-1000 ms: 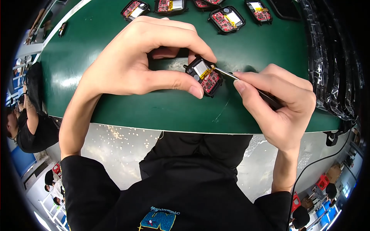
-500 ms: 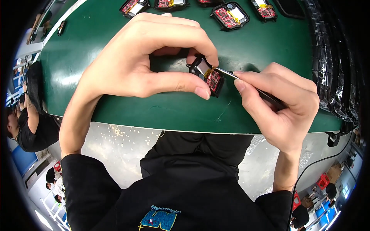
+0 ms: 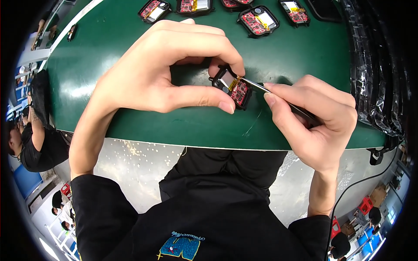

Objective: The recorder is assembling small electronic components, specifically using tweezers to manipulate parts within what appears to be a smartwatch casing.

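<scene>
A: What is the left hand [image 3: 161,69] holding?

B: It is clamping a small black module [image 3: 232,87] between thumb and fingertips, just above the green bench [image 3: 109,56]. The module is sitting tilted, its open face showing a red board and a silver cell.

A: And the right hand [image 3: 315,117]?

B: It is closing its thumb and fingers on a thin metal tool [image 3: 278,98], gripping it like a pen. The tool's tip is touching the module's upper right edge, at the yellow strip beside the red board.

A: Where is the module lying relative to the bench edge?

B: It is being held over the middle of the bench, near the front edge, between both hands.

A: What else is lying on the bench?

B: A row of similar open modules [image 3: 257,19] is lying along the far side, well apart from the hands. A stack of black trays [image 3: 379,74] is standing at the right.
</scene>
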The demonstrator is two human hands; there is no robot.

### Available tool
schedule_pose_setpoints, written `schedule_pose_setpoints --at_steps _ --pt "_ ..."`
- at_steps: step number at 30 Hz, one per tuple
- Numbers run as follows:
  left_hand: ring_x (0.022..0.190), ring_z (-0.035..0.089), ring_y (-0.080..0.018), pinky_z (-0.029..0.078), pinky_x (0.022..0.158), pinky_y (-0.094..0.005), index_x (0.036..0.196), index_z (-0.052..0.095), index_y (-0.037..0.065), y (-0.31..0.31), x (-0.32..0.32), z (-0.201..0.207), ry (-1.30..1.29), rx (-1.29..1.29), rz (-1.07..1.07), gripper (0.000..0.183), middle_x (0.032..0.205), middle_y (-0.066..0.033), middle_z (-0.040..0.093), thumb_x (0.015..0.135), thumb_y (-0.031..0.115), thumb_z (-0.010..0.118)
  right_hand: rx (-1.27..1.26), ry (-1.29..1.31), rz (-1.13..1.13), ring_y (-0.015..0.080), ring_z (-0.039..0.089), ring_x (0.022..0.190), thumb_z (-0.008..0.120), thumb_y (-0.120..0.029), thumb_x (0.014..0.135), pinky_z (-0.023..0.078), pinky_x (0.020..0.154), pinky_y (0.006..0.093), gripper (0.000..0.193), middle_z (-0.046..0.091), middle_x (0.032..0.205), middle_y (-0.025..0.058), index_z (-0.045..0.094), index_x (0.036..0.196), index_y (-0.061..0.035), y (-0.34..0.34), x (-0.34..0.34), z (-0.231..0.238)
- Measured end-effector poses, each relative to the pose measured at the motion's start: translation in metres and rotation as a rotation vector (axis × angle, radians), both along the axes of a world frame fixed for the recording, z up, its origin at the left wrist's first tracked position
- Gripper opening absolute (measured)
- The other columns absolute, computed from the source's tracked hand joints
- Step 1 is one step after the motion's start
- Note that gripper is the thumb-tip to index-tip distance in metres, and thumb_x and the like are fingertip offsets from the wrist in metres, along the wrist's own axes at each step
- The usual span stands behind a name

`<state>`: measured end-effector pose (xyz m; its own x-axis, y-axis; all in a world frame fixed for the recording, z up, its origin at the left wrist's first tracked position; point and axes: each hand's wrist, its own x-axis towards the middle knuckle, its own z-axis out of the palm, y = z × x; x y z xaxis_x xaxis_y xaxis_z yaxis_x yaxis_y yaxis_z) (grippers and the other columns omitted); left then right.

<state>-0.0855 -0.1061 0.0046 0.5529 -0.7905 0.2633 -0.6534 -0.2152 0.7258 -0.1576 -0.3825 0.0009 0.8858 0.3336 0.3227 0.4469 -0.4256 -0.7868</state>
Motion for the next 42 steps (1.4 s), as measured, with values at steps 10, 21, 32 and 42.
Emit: schedule_pose_setpoints --at_steps 10,21,32,42 --pt "0.081 0.059 -0.0122 0.041 0.073 -0.0309 0.124 0.077 0.01 0.006 -0.003 0.011 0.035 0.104 0.064 0.063 0.093 0.0029 0.071 0.07 0.028 0.105 0.103 0.022 -0.149 0.0048 0.049 0.054 0.084 0.004 0.09 0.034 0.05 0.0246 0.015 0.069 0.073 0.0026 0.084 0.105 0.001 0.006 -0.002 0.003" --pt "0.082 0.053 -0.0178 0.047 0.081 -0.0354 0.148 0.06 0.01 0.007 -0.006 0.03 0.303 0.213 0.011 0.068 0.108 -0.0022 0.069 0.086 0.008 0.086 -0.227 -0.087 -0.151 0.0278 0.071 0.068 0.093 -0.021 0.085 0.054 0.058 0.0408 0.045 0.066 0.096 0.0061 0.072 0.122 -0.0052 0.038 -0.021 0.004" --pt "0.127 0.065 -0.0317 0.052 0.109 -0.0431 0.142 0.067 0.009 0.061 0.159 0.03 -0.421 0.357 0.692 0.043 0.138 -0.0089 0.068 0.102 0.024 0.075 -0.099 -0.246 -0.145 0.0207 0.071 0.071 0.091 -0.017 0.084 0.057 0.061 0.0363 0.042 0.066 0.091 0.0067 0.074 0.12 -0.0053 -0.012 -0.021 0.115" --pt "0.117 0.063 -0.0361 0.053 0.106 -0.046 0.131 0.07 0.002 0.038 0.196 0.006 -0.327 0.276 0.584 0.029 0.123 -0.0153 0.067 0.103 0.01 0.07 -0.503 -0.034 -0.771 0.0164 0.061 0.062 0.091 -0.05 0.082 0.05 0.063 0.0349 0.055 0.065 0.068 0.0056 0.083 0.096 0.0024 -0.151 0.073 0.161"
